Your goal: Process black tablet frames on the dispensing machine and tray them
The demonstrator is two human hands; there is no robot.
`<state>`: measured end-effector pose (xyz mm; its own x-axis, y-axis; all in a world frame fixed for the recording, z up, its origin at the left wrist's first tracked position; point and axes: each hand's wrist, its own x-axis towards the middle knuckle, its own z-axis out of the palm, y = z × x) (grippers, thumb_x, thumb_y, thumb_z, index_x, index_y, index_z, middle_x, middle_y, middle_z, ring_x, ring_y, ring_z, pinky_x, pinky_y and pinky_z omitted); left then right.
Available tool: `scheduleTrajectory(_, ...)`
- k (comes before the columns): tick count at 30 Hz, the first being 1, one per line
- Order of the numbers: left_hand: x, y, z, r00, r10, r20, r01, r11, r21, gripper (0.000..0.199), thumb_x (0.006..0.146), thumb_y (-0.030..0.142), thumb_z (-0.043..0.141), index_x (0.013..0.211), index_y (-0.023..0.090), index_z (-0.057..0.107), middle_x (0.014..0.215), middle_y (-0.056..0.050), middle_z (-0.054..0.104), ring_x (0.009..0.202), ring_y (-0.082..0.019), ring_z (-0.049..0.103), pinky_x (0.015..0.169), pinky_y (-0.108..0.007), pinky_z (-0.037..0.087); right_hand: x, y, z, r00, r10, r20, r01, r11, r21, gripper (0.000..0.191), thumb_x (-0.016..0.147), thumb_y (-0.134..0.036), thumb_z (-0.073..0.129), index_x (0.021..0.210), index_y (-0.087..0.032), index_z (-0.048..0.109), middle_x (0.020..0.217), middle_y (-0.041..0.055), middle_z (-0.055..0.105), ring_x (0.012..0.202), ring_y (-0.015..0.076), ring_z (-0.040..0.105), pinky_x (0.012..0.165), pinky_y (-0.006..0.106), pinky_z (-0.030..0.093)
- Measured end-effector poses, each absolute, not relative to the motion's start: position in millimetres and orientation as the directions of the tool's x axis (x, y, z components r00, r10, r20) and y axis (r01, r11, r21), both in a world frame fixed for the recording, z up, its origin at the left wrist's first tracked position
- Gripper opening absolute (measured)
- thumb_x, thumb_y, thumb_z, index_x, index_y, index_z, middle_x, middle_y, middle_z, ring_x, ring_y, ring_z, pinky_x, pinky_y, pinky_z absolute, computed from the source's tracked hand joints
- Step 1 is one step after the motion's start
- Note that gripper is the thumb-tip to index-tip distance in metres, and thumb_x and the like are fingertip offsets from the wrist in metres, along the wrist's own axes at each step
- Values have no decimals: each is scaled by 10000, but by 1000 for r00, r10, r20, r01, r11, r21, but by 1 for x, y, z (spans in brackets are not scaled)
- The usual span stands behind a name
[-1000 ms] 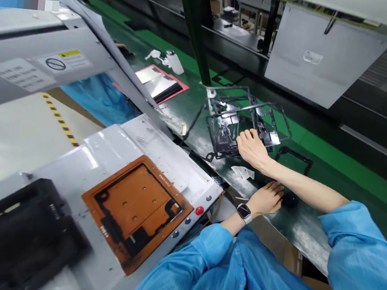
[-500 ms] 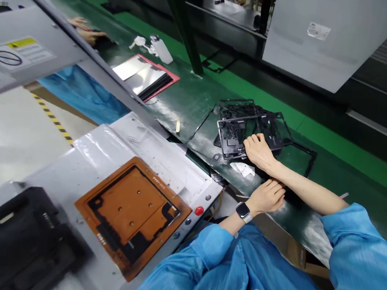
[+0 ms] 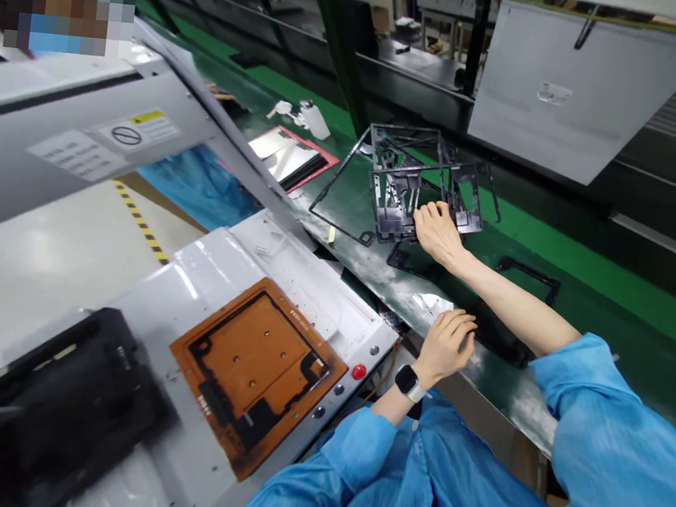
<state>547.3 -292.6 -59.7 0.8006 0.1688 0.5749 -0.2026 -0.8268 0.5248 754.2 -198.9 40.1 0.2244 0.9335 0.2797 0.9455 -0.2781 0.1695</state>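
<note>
Pinching the near edge of the black frames [image 3: 405, 182] with the right hand [image 3: 439, 230], bending the fingers down onto it and hiding the thumb, so leaving its exact place impossible to tell. Holding the frames as a loose, overlapping bundle over the green bench [image 3: 616, 344], ahead of the body. Curling the fingers of the left hand [image 3: 447, 345] loosely, with the thumb slightly apart, just beside a white scrap [image 3: 430, 302] at the bench's near edge. Wearing a watch [image 3: 407, 380] on the left wrist. Reaching with the right forearm past a loose frame [image 3: 536, 274] lying on the bench. Having a machine [image 3: 322, 292] close on the left, bearing an orange plate [image 3: 268, 358], a red button [image 3: 358, 372] and a blurred black plate [image 3: 72, 403].
</note>
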Motion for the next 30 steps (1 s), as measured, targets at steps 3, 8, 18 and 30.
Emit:
scheduleTrajectory(3,553,-267,-57,800,281,530,-44,-854,518,325,1067,193,579,1366,138,694,1482,-180,730,1500,-353,619,1232,-571,554,756,-147,40,183,960,212,961,-220,166,481,1106,-76,210,1315,5,637,1309,268,665,1269,353,555,1228,570,336)
scheduleTrajectory(8,581,-216,-64,779,550,302,419,-814,402,589,1107,287,551,1628,15,513,1748,-279,462,1684,-449,380,1322,-637,453,751,-85,33,103,987,122,973,-125,194,490,1095,-93,261,1332,19,674,1332,277,701,1296,350,553,1267,564,305)
scheduleTrajectory(18,568,-235,-67,809,518,278,404,-833,377,586,1146,397,539,1616,48,546,1748,-227,491,1681,-375,410,1325,-512,477,748,-56,-7,128,991,-28,979,-122,164,511,945,-315,719,1351,-6,675,1343,292,732,1320,420,560,1174,603,359)
scheduleTrajectory(30,454,-280,-15,761,382,525,47,-839,543,416,1114,235,564,1514,131,615,1609,-170,659,1626,-311,514,1276,-502,572,776,-68,17,69,982,-174,990,-45,136,790,835,-626,913,1375,-81,726,1346,247,732,1294,416,620,1118,506,437)
